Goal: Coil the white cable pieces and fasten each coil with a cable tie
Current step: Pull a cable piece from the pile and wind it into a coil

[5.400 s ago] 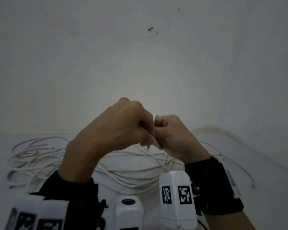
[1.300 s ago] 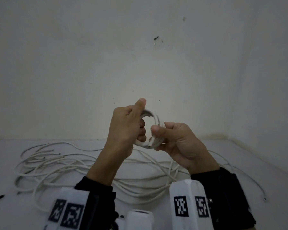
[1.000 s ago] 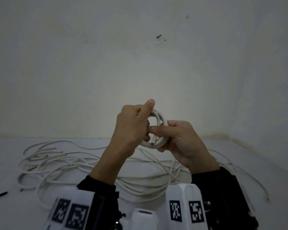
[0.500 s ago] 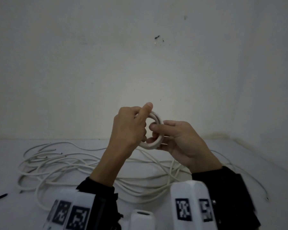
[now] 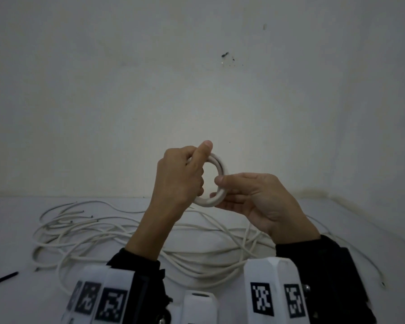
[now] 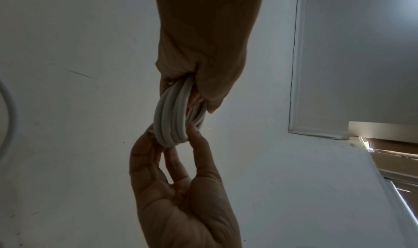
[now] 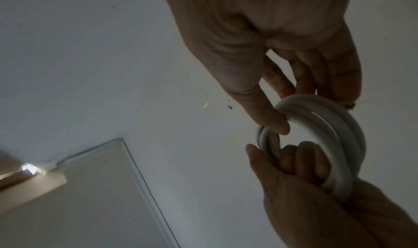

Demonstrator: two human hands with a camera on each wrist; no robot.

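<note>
Since 5 s back, hands went from bunched fists to a finished coil (image 5: 216, 181) held up above the loose cables (image 5: 117, 232) on the table (image 5: 14, 218). Left hand (image 5: 180, 176) gripped it w/ curled fingers, right hand (image 5: 255, 197) pinched the rim. Coiling looked done; next needs a cable tie (image 5: 1, 278), so one hand must let go w/o the coil springing.

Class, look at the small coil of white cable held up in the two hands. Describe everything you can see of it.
The coil is a small, tight ring of smooth white round cable, several turns lying side by side, with an open centre. It is held upright in the air above the table, in front of the wall. The left hand grips its left side, thumb over the top; the right hand pinches its right side between thumb and fingers. No cable tie shows on it.
</note>
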